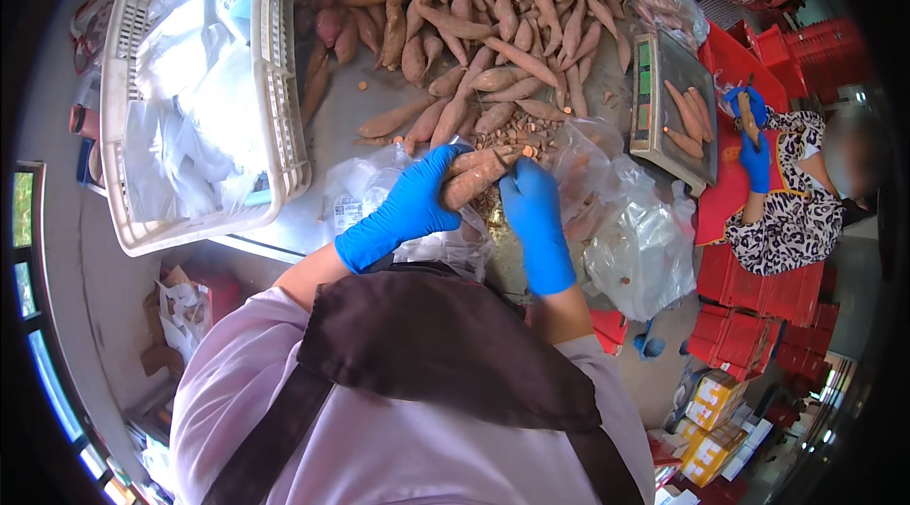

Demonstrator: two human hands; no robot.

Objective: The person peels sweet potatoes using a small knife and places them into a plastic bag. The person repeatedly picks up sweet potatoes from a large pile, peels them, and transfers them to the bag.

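Observation:
My left hand [416, 203], in a blue glove, grips two sweet potatoes [475, 178] side by side above the near edge of the metal table. Their narrow ends point right, and an orange cut face shows at one tip. Close to those ends is my right hand [534, 217], also gloved in blue, with its fingers curled and slightly blurred. Whether it holds a small tool is hidden. Beyond both hands lies a large pile of sweet potatoes [498, 14]. Small trimmed ends [522, 129] are scattered just past my right hand.
A white plastic crate [281, 99] holding plastic bags stands at left. Clear bags [633, 242] lie right of my hands, others [362, 199] beneath my left arm. A weighing scale [675, 60] carries several sweet potatoes. Across from it, a blue-gloved co-worker [782, 199] handles one near red crates [757, 284].

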